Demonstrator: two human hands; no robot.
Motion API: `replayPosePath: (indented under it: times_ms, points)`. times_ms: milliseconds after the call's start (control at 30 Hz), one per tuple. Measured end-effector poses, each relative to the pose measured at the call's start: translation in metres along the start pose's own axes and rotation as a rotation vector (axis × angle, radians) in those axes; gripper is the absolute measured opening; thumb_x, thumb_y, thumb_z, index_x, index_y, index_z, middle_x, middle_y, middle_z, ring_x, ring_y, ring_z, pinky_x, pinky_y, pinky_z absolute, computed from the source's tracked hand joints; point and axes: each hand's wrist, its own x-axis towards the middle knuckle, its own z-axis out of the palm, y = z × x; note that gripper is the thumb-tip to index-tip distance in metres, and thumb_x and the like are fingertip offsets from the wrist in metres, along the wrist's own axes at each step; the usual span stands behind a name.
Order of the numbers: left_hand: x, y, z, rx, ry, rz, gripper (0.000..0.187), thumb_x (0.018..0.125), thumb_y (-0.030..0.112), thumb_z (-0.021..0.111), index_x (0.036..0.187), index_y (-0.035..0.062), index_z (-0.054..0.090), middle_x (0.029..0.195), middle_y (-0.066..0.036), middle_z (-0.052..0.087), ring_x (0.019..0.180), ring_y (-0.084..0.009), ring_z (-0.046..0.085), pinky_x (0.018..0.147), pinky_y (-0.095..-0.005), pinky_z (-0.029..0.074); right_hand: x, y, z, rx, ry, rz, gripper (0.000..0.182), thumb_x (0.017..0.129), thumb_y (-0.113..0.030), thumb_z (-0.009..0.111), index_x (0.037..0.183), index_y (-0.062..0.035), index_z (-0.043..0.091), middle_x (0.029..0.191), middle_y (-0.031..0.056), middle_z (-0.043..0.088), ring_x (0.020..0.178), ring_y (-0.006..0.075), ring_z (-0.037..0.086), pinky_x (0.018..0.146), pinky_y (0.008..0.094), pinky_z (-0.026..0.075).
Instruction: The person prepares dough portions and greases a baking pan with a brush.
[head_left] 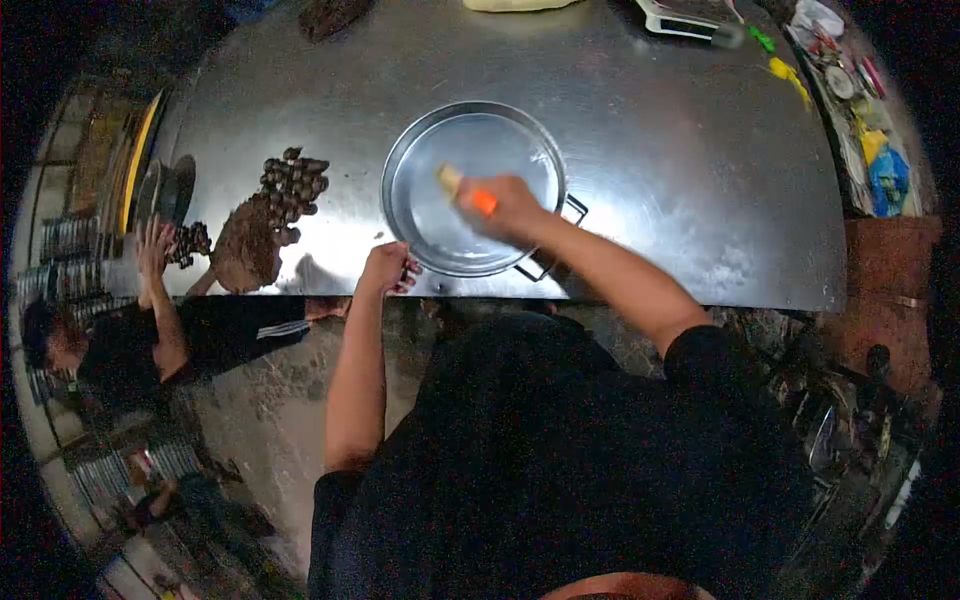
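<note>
A round metal pan (392, 215) with black-looking loop handles lies on the steel table. Over its inside, my right hand (503, 208) is closed round a brush-like tool (449, 180) with an orange handle and a pale yellowish end; motion blurs it. The pan's inner surface looks bare and shiny. At the near left rim, my left hand (389, 268) has its fingers curled, touching or nearly touching the rim. What its fingers hold, if anything, is hidden.
Left of the pan are dark round balls (292, 188) beside a brown mass (248, 245). A co-worker's hands (154, 248) are at the table's left end. A scale (690, 20) stands at the back right, near a cluttered side shelf (850, 90).
</note>
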Motion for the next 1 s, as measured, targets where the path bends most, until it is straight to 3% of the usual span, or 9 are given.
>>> replayPosePath:
  times_ms: [67,133,267,433,500,633,700,833,1000]
  points:
    - [0.006,-0.003,0.0,-0.015,-0.005,0.036,0.028,0.097,0.029,0.041,0.088,0.0057,0.053,0.067,-0.007,0.059,0.044,-0.0157,0.051,0.035,-0.0282,0.036,0.036,0.028,-0.034,-0.134,0.123,-0.076,0.019,0.079,-0.032,0.06,0.087,-0.0146,0.062,0.079,0.015,0.064,0.071,0.0317,0.063,0.062,0.0409,0.049]
    - [0.007,-0.009,0.001,-0.016,-0.026,0.131,0.025,0.096,0.029,0.045,0.091,0.0056,0.053,0.067,-0.006,0.058,0.043,-0.0132,0.05,0.034,-0.0254,0.034,0.064,0.047,-0.046,-0.248,0.326,0.225,0.025,0.078,-0.035,0.061,0.083,-0.0113,0.067,0.077,0.0155,0.065,0.07,0.033,0.063,0.063,0.0419,0.049]
    - [0.008,-0.006,0.012,0.444,0.366,0.381,0.034,0.086,0.018,0.055,0.112,-0.0013,0.044,0.085,-0.026,0.063,0.088,-0.0421,0.061,0.077,-0.0425,0.047,0.081,0.032,-0.017,-0.186,0.517,0.244,0.027,0.078,-0.032,0.062,0.083,-0.0065,0.068,0.072,0.0183,0.063,0.068,0.0352,0.062,0.063,0.042,0.049]
    - [0.034,-0.028,0.001,0.161,0.203,0.515,0.048,0.085,0.016,0.06,0.125,-0.0003,0.039,0.079,-0.02,0.065,0.079,-0.0317,0.065,0.07,-0.0385,0.049,0.045,-0.01,0.054,0.335,0.192,0.437,0.028,0.078,-0.03,0.065,0.094,-0.0073,0.069,0.077,0.0096,0.067,0.071,0.02,0.064,0.068,0.0331,0.05]
    - [0.02,-0.017,0.001,0.136,0.168,0.367,0.051,0.085,0.019,0.061,0.129,0.0038,0.04,0.078,-0.017,0.066,0.077,-0.0293,0.065,0.069,-0.0379,0.049,0.022,-0.021,0.048,0.229,-0.013,0.447,0.026,0.08,-0.03,0.064,0.095,-0.0086,0.069,0.08,0.0076,0.067,0.074,0.0137,0.062,0.069,0.0306,0.049]
    - [0.034,-0.026,-0.005,0.213,0.141,0.414,0.054,0.085,0.023,0.062,0.133,0.0115,0.041,0.079,-0.015,0.067,0.077,-0.0275,0.066,0.071,-0.0379,0.049,0.014,0.017,-0.012,0.013,0.156,0.664,0.026,0.079,-0.025,0.066,0.092,-0.003,0.066,0.08,0.0086,0.067,0.074,0.0152,0.063,0.067,0.0306,0.05]
    - [0.04,-0.027,-0.005,0.125,0.076,0.45,0.055,0.087,0.018,0.061,0.136,0.0078,0.037,0.067,-0.008,0.058,0.048,-0.0104,0.05,0.04,-0.025,0.04,0.015,0.005,-0.034,0.068,0.329,0.592,0.023,0.078,-0.021,0.067,0.093,-0.0037,0.067,0.081,0.0093,0.068,0.073,0.0165,0.065,0.066,0.0305,0.05]
    - [0.053,-0.028,-0.004,0.184,0.09,0.447,0.057,0.089,0.018,0.058,0.139,0.0117,0.033,0.067,-0.007,0.059,0.047,-0.0107,0.05,0.039,-0.026,0.039,0.027,-0.014,0.006,-0.033,0.197,0.149,0.02,0.082,-0.018,0.064,0.096,-0.0051,0.067,0.084,0.0081,0.068,0.074,0.0141,0.064,0.062,0.0267,0.05]
    - [0.013,0.008,-0.001,-0.053,-0.056,0.248,0.059,0.09,0.014,0.055,0.141,0.0099,0.024,0.066,-0.01,0.061,0.045,-0.0135,0.052,0.037,-0.0261,0.038,0.074,-0.014,0.061,-0.541,-0.148,-0.328,0.023,0.087,-0.015,0.05,0.105,-0.0118,0.063,0.102,0.0186,0.063,0.084,0.0265,0.065,0.067,0.0368,0.054]
